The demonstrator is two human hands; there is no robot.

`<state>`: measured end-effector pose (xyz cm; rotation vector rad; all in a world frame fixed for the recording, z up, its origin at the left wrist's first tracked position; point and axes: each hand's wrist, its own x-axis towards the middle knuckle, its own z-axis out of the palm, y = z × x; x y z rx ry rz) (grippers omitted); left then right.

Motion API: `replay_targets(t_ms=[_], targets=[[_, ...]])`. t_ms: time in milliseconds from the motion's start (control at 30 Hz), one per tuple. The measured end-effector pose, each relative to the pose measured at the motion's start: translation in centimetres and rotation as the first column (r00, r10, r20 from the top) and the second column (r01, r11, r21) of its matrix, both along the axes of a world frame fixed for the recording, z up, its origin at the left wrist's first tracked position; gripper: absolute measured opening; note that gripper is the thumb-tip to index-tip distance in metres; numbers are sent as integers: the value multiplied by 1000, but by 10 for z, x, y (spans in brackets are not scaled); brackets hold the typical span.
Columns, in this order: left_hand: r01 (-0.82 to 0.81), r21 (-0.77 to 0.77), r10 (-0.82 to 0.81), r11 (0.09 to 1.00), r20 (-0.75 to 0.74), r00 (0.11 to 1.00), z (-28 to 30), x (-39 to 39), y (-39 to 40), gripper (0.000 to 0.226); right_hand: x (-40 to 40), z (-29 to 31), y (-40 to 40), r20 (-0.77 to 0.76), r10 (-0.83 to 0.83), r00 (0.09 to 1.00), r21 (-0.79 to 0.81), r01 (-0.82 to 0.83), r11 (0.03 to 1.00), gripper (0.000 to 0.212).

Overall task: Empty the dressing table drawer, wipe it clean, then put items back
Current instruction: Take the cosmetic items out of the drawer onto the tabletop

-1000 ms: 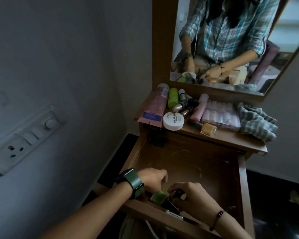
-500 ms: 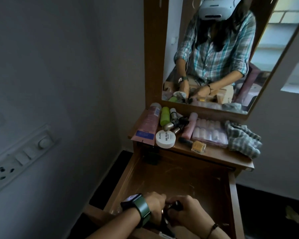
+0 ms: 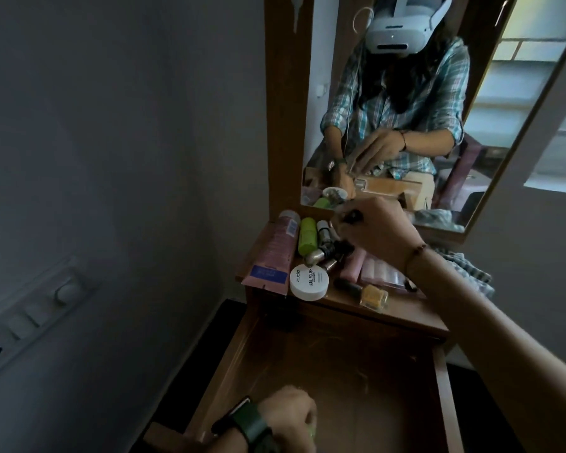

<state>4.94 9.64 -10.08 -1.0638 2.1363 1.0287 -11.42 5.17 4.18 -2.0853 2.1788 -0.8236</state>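
1. Centrally, in the lower half of the frame, the open drawer (image 3: 337, 380) is seen pulled out from under the worktop (image 3: 402, 317); its visible wooden bottom is bare apart from faint scratch marks.
2. At the bottom edge of the frame, the left hand (image 3: 288, 420) is held over the drawer's near end, curled closed; a hint of green shows at its fingers, but what is grasped cannot be told. A green-strapped watch (image 3: 252, 426) is worn on that wrist.
3. Right of centre, the right hand (image 3: 376, 230) is stretched over the worktop, just in front of the mirror (image 3: 406, 103), and a small dark object (image 3: 352, 217) is pinched in its fingertips; the object is too blurred to identify. A thin bracelet (image 3: 414, 255) is worn on the wrist.
4. On the worktop, left to right, a pink tube (image 3: 275, 253), a green bottle (image 3: 307, 235), a cluster of small metallic and dark containers (image 3: 327, 248), and a clear case of pale pink items (image 3: 381, 273) are laid close together.
5. Toward the worktop's front edge, a round white jar (image 3: 308, 282) labelled nail polish and a yellow nail polish bottle (image 3: 371, 295) lying on its side are placed.
6. At the right end of the worktop, a checked cloth (image 3: 471, 276) is partly hidden behind the right forearm.
7. At the lower left of the frame, a wall switchboard (image 3: 30, 318) is seen.
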Motion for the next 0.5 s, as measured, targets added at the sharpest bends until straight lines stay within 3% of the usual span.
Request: replay_targets(t_ms=[67, 167, 333, 500], targets=[[-94, 143, 115, 985, -145, 983, 11, 6, -7, 22, -7, -8, -35, -203, -46, 978, 68, 61, 996, 21], [-218, 451, 381, 865, -311, 870, 29, 14, -17, 21, -14, -31, -64, -428, -24, 903, 171, 107, 979, 23], [-243, 689, 670, 683, -457, 586, 64, 30, -45, 19, -17, -59, -72, -409, -46, 912, 162, 122, 979, 23], [-352, 720, 800, 598, -509, 318, 84, 32, -72, 12, -15, -65, -73, -388, -17, 922, 156, 83, 984, 16]])
